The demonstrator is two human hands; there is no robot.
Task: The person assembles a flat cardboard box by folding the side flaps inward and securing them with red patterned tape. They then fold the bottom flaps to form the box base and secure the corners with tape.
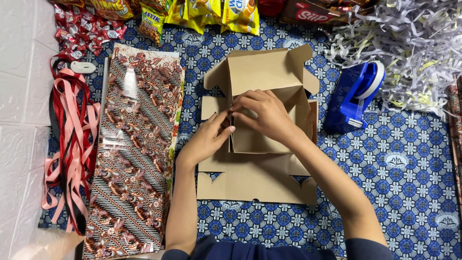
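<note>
A brown cardboard box [262, 72], half folded, lies in the middle on a blue patterned cloth [404, 154]. Its back flap stands up and its front lid panel [255, 185] lies flat toward me. My left hand [207, 139] pinches the box's left side wall from outside. My right hand [267, 115] reaches over that wall from inside, fingers curled on its top edge. Both hands meet at the left wall.
A stack of brown patterned wrapping sheets [134, 144] lies to the left, with pink and red ribbons [72, 139] beyond it. A blue tape dispenser [356, 96] and shredded paper [414, 43] sit at right. Snack packets [211, 14] line the far edge.
</note>
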